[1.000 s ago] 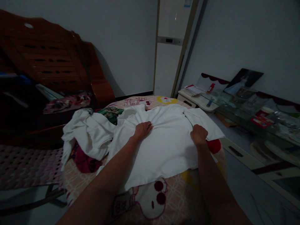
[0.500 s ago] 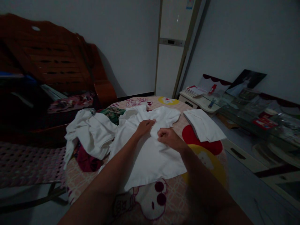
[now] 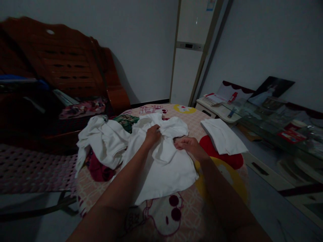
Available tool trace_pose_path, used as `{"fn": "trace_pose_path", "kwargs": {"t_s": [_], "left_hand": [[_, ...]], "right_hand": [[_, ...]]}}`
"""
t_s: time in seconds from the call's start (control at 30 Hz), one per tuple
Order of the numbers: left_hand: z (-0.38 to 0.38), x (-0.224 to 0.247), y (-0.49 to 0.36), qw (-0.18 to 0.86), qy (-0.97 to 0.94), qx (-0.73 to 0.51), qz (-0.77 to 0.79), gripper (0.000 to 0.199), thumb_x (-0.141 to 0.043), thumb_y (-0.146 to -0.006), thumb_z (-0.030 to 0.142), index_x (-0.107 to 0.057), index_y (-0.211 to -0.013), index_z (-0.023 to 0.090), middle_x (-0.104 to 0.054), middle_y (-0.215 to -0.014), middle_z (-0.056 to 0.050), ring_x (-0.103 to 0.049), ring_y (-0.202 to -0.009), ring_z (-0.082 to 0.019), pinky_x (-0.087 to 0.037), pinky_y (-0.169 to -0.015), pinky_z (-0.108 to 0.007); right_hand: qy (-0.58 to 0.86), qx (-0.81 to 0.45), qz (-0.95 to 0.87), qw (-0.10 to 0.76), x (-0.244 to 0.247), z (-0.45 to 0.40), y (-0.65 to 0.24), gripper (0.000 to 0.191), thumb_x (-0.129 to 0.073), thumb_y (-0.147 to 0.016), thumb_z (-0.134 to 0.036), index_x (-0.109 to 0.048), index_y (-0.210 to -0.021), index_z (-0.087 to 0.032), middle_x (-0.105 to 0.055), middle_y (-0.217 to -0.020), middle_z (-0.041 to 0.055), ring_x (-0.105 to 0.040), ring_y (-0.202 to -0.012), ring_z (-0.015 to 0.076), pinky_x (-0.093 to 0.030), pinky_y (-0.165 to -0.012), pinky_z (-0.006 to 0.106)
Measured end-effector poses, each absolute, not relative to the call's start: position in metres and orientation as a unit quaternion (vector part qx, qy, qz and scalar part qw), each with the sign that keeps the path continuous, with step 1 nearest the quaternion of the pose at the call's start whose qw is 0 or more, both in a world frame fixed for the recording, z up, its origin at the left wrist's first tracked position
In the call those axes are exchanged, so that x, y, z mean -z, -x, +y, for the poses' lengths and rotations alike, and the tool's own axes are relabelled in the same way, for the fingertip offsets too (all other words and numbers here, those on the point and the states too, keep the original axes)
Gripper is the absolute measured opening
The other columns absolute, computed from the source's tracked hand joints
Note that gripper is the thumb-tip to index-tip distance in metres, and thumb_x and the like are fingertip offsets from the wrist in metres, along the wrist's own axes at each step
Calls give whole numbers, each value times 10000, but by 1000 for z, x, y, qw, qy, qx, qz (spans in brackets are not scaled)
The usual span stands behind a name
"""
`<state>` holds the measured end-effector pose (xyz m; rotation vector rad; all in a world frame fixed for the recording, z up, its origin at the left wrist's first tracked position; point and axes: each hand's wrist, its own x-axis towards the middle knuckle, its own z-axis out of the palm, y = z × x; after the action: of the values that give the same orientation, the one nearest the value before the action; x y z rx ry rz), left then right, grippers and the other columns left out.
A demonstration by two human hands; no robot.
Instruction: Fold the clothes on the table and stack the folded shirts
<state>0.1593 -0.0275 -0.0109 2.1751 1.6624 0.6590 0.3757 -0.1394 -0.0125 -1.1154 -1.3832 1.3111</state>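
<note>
A white garment [image 3: 161, 178] lies spread on the round table with the patterned cloth [image 3: 189, 208], its upper part bunched and partly folded over. My left hand [image 3: 152, 134] is closed on the cloth near the middle of its upper part. At the garment's right edge, my right hand [image 3: 188, 144] pinches the fabric with curled fingers. To the left is a crumpled pile of white clothing [image 3: 108, 137], with a dark red piece [image 3: 99, 169] under it and a green checked one [image 3: 127, 121] behind. A folded white garment [image 3: 223, 136] rests at the right of the table.
Beyond the table on the left stands a wooden bench [image 3: 73, 64], with a woven seat [image 3: 37, 168] nearer. A glass-topped cabinet [image 3: 262, 124] holding papers and small items runs along the right. A tall white unit [image 3: 188, 74] stands in the corner.
My left hand has moved slightly left and lifted a fold of the white garment. My right hand has shifted a little right, and the right side of the garment is drawn inward.
</note>
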Motion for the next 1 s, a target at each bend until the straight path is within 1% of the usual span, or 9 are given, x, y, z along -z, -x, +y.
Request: {"fn": "trace_pose_path", "kwargs": {"t_s": [0.1, 0.2, 0.27, 0.37, 0.47, 0.57, 0.67, 0.83, 1.0], "left_hand": [[-18, 1, -130, 128, -675, -300, 662, 386, -434, -881, 134, -657, -1196, 149, -719, -1200, -127, -656, -1127, -251, -487, -958, -334], [-15, -3, -110, 132, -662, -277, 684, 331, -419, -951, 239, -695, -1101, 136, -728, -1144, -171, -671, -1107, -291, -493, -939, -350], [-16, -2, -107, 144, -684, -208, 685, 365, -523, -950, 416, -698, -1069, 119, -727, -1130, -197, -677, -1097, -327, -503, -915, -363], [-21, 2, -112, 126, -726, -108, 667, 605, -740, -781, 574, -657, -1150, 102, -691, -1225, -218, -661, -1136, -347, -511, -904, -351], [-24, 8, -117, 94, -769, -39, 631, 622, -804, -730, 491, -638, -1192, 109, -677, -1256, -214, -659, -1146, -332, -517, -890, -321], [-23, 14, -119, 61, -780, -14, 622, 400, -668, -850, 324, -652, -1183, 104, -698, -1202, -217, -666, -1136, -330, -514, -900, -338], [-19, 20, -122, 64, -762, -53, 642, 329, -562, -863, 190, -670, -1158, 92, -706, -1168, -228, -672, -1120, -333, -512, -913, -369], [-19, 29, -147, 268, -714, -247, 598, 260, -579, -781, 165, -707, -1006, 142, -743, -993, -118, -689, -1012, -274, -532, -876, -343], [-35, 30, -194, 547, -572, -427, 437, 375, -625, -723, 208, -659, -1091, 146, -720, -923, -56, -665, -814, -205, -550, -751, -314]], "right_hand": [[487, -488, -509, 516, 21, -134, -390, 370, -819, -678, -492, -759, -843, -166, -772, -925, 85, -689, -816, 174, -540, -811, 328], [497, -496, -476, 530, 33, -129, -397, 354, -821, -663, -482, -763, -827, -174, -777, -925, 93, -702, -798, 192, -553, -772, 337], [498, -503, -465, 532, 38, -127, -398, 336, -820, -662, -473, -757, -802, -175, -778, -901, 95, -704, -769, 194, -556, -740, 337], [503, -502, -449, 542, 42, -125, -398, 315, -824, -658, -459, -745, -776, -178, -778, -874, 88, -700, -728, 181, -558, -714, 327], [511, -495, -431, 555, 43, -125, -400, 317, -826, -652, -457, -732, -765, -177, -775, -844, 82, -699, -692, 174, -560, -677, 312], [520, -491, -413, 565, 44, -125, -402, 330, -826, -643, -459, -723, -756, -167, -770, -811, 79, -695, -649, 167, -560, -636, 297], [521, -486, -395, 580, 45, -123, -403, 325, -824, -646, -447, -716, -761, -162, -770, -800, 75, -693, -636, 158, -558, -614, 280], [498, -479, -344, 636, 49, -114, -400, 314, -826, -679, -353, -722, -928, -192, -784, -889, 60, -718, -743, 166, -583, -669, 283], [460, -517, -314, 650, 55, -109, -402, 233, -767, -755, -330, -708, -930, -189, -777, -886, 78, -737, -800, 200, -611, -753, 351]]}}
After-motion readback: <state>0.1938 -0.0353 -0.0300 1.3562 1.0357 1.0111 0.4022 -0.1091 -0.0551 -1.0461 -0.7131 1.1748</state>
